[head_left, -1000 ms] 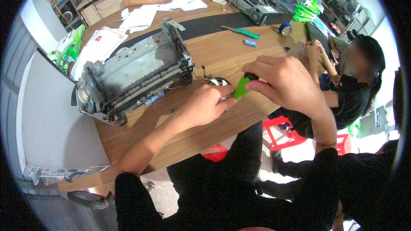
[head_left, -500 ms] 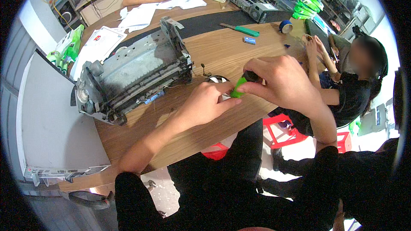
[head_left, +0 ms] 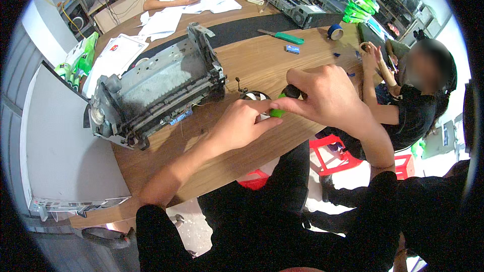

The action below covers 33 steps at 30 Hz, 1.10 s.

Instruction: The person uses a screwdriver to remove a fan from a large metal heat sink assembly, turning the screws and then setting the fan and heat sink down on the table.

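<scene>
Between my hands is a short, thick green piece with a black end (head_left: 277,113), tilted; its exact kind is not clear. My right hand (head_left: 327,98) is closed round its black upper end, the thumb reaching across the green part. Thumb and forefinger of my left hand (head_left: 239,123) pinch at its lower green end. Just behind the left fingers lies a round black-rimmed part with pale sections (head_left: 256,95), partly hidden by them. To the left sits a stripped printer-like metal chassis (head_left: 156,85) on the wooden table (head_left: 201,171).
A green-handled knife (head_left: 288,38), a small blue box (head_left: 292,49) and a blue tape roll (head_left: 335,31) lie farther back. An open computer case (head_left: 307,14) stands behind them. Papers (head_left: 164,22) cover the far left. A co-worker (head_left: 418,106) sits at right; a white appliance (head_left: 70,141) stands at left.
My right thumb has slid left across the green piece, toward my left fingertips, and the piece has shifted slightly left. My left hand stays nearly in place. The co-worker's fingers at right have moved a little.
</scene>
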Each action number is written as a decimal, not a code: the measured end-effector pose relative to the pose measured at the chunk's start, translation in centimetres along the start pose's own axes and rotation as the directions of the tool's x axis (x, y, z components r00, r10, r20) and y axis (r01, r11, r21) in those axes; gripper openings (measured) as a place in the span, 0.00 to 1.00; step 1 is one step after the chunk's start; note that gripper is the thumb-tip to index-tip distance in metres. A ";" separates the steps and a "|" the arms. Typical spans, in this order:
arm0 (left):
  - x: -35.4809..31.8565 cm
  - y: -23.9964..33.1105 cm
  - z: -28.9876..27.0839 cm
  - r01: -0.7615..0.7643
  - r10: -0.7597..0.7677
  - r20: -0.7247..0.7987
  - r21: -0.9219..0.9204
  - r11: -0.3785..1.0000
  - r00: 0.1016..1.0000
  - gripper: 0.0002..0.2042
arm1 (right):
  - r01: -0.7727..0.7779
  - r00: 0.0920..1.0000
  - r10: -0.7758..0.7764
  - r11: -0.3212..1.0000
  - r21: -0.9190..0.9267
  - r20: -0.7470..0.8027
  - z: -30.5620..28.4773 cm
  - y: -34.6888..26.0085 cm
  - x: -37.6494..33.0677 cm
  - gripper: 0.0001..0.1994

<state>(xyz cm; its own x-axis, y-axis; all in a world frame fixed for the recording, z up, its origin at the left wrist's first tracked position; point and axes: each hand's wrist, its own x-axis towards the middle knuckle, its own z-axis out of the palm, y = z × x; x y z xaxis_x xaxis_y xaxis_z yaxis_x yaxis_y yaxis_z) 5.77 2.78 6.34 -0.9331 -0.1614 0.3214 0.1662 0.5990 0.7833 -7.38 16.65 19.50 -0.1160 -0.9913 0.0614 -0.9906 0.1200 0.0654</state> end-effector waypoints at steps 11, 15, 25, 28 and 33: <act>-0.1 0.1 -0.5 -0.040 0.040 0.008 0.031 0.999 0.999 0.10 | 0.235 0.965 -0.189 0.932 0.274 -0.184 0.3 1.1 -0.8 0.20; -0.1 0.8 -0.8 0.005 -0.005 0.027 0.010 1.000 1.000 0.11 | 0.167 0.984 -0.154 0.971 0.171 -0.087 0.5 0.7 -0.6 0.17; -0.2 -0.1 -0.4 0.002 -0.003 0.021 0.063 0.998 1.000 0.12 | 0.171 0.982 -0.150 0.966 0.192 -0.116 0.4 -0.2 -0.5 0.18; -0.1 0.2 -0.1 -0.018 0.018 0.003 -0.050 0.999 1.000 0.14 | 0.050 0.994 -0.058 0.995 0.083 0.094 0.0 -0.2 -0.4 0.17; -0.2 -0.1 -0.2 -0.020 0.019 0.010 0.054 0.998 1.000 0.14 | 0.400 0.914 -0.350 0.866 0.301 -0.207 0.8 1.4 -0.4 0.17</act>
<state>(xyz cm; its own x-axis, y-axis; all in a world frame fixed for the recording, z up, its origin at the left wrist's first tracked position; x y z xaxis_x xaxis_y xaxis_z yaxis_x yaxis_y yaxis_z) 5.99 2.54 6.31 -0.9327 -0.1421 0.3313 0.1673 0.6435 0.7470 -8.83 17.16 18.74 0.2554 -0.9368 0.2391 -0.9258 -0.3083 -0.2190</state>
